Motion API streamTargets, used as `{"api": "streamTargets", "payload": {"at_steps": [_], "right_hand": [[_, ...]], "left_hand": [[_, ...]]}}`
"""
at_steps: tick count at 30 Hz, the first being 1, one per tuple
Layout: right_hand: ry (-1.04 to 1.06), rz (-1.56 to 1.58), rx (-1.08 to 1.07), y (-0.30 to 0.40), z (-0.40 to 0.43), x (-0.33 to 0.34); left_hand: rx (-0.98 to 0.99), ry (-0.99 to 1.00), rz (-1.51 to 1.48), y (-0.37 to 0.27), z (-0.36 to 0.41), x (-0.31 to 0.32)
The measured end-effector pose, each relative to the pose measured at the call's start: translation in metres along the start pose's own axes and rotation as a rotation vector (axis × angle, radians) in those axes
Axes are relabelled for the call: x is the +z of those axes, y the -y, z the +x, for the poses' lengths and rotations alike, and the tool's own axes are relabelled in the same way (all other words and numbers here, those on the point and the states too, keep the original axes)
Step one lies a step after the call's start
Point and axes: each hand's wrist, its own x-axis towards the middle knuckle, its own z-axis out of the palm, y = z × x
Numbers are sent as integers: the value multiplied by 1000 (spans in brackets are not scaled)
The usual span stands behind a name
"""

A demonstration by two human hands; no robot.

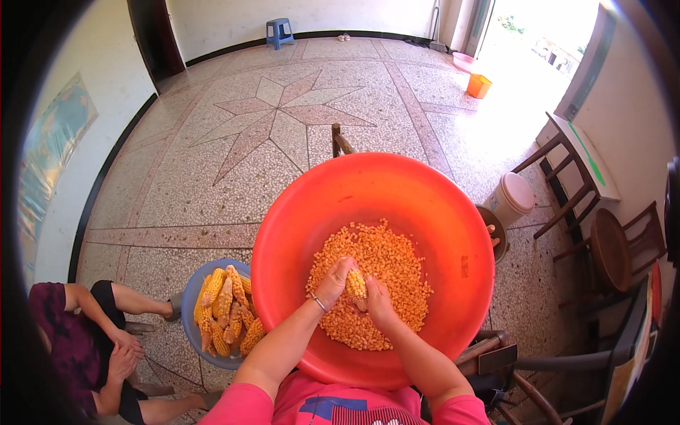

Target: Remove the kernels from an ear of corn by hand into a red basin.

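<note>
A partly shelled corn cob (356, 287) is held between both hands over a large red plastic basin (372, 183). My left hand (333, 281), with a bracelet at its wrist, grips the cob's left side and upper end. Against its lower right side presses my right hand (379, 302). Beneath them a heap of loose corn kernels (393, 265) covers the basin's bottom. Several ears of corn (226, 308) lie in a blue basin (194, 287) at the left.
Another person (90, 340) sits at the left, hands together. Right of the red basin stand a container with cobs (496, 239), a lidded white bucket (510, 199), a wooden table (584, 154) and a chair (611, 249). A smartphone (498, 359) is near my right forearm.
</note>
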Motion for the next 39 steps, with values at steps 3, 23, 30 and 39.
{"api": "streamTargets", "payload": {"at_steps": [3, 23, 30, 39], "right_hand": [[-54, 2, 15, -5, 0, -3], [-23, 151, 71, 5, -6, 0], [0, -103, 66, 16, -11, 5], [-55, 166, 161, 5, -6, 2]], "left_hand": [[-25, 17, -39, 0, -1, -1], [63, 26, 64, -1, -1, -3], [75, 131, 41, 13, 4, -1], [33, 106, 42, 9, 0, 2]]}}
